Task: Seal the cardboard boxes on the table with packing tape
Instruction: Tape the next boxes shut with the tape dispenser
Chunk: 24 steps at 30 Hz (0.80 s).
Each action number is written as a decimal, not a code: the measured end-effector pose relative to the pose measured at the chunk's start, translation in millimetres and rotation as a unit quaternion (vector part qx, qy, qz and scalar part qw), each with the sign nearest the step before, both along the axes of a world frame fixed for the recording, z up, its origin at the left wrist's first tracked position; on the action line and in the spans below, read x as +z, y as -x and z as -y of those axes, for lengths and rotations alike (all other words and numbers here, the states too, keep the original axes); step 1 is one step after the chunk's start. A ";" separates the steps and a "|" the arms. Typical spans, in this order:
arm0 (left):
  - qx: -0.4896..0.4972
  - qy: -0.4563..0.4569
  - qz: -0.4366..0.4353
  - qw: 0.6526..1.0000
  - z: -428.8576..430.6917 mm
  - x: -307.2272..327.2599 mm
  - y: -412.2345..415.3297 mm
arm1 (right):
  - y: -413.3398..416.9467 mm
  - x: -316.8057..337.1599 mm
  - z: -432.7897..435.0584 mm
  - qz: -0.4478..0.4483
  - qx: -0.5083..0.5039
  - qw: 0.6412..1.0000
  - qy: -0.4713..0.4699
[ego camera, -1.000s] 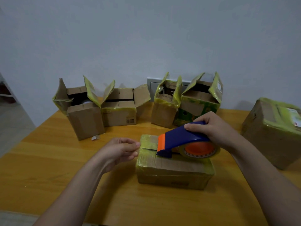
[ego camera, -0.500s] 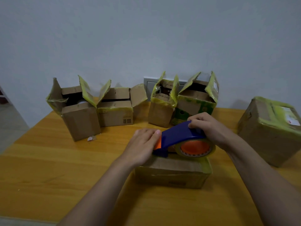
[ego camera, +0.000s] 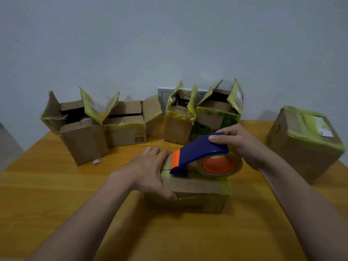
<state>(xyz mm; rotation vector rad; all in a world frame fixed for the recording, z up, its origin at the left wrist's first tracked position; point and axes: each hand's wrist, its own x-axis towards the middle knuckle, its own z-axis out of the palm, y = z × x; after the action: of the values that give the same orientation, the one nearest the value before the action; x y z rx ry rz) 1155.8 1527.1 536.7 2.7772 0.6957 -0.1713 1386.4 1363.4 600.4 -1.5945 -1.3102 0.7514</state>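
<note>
Cardboard edged with yellowish tape forms the flat box [ego camera: 199,187], which lies near the middle of the wooden bench [ego camera: 56,194], directly in front of the person. Both hands work at this box.

The left hand [ego camera: 148,170] rests on the left end of the box top. Its fingers [ego camera: 158,151] are extended and lie flat across the lid, and the thumb reaches down over the front edge. The palm presses on the box and grips nothing.

The right hand [ego camera: 239,146] is curled round the blue handle of the tape dispenser [ego camera: 199,150], fingertips on the upper surface. The dispenser is tilted, with its orange and blue nose touching the box top just beside the left fingers. The tape roll [ego camera: 219,164], on an orange core, sits at the raised end, above the right half of the lid.

Four boxes with raised flaps stand in a row along the far edge of the bench, against the grey wall [ego camera: 169,44]: the leftmost box [ego camera: 81,142], the second box [ego camera: 126,130], the third box [ego camera: 178,129] and the green-printed box [ego camera: 216,117]. The green-printed box is just behind the right hand.

A closed box [ego camera: 305,147], taped over its top, stands at the right edge of the bench, apart from the right hand. A small paper scrap [ego camera: 98,161] lies beside the leftmost box.
</note>
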 end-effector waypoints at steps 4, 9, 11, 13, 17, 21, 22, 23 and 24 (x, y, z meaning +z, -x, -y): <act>0.001 -0.007 -0.028 1.000 -7.7 2.6 6.1 | -17.1 7.0 14.3 -0.009 -0.027 1.000 -0.005; 0.014 -0.040 -0.085 0.995 0.1 15.5 0.7 | -10.0 -4.0 15.5 -0.005 -0.020 1.000 -0.001; 0.015 -0.068 -0.086 0.994 10.7 16.9 -4.9 | -9.8 -4.3 12.8 -0.011 -0.020 1.000 -0.005; 0.008 -0.063 -0.071 0.995 23.4 12.6 -12.0 | -8.4 -3.4 9.8 -0.015 -0.021 1.000 -0.003; 0.010 -0.085 -0.041 0.995 29.4 -3.8 -15.8 | -7.8 -2.7 9.6 -0.013 -0.019 1.000 0.005; -0.002 -0.087 -0.028 0.996 21.3 -7.2 -11.3 | -17.9 0.6 21.6 -0.005 -0.025 1.000 0.011; -0.005 -0.085 -0.023 0.996 20.1 -7.0 -9.7 | -22.7 1.9 26.3 -0.007 -0.032 0.999 0.009; -0.004 -0.081 -0.016 0.997 19.1 -7.2 -7.7 | -27.9 3.1 31.1 -0.012 -0.039 0.999 0.008; -0.005 -0.079 -0.011 0.997 18.4 -7.2 -6.1 | -32.4 3.9 35.5 -0.018 -0.043 0.999 0.008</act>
<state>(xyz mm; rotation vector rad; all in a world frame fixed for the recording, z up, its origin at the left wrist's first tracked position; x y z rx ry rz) 1161.9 1508.7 529.5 2.9338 0.7310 -0.1563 1418.8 1327.9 604.2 -1.6320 -1.2055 0.7366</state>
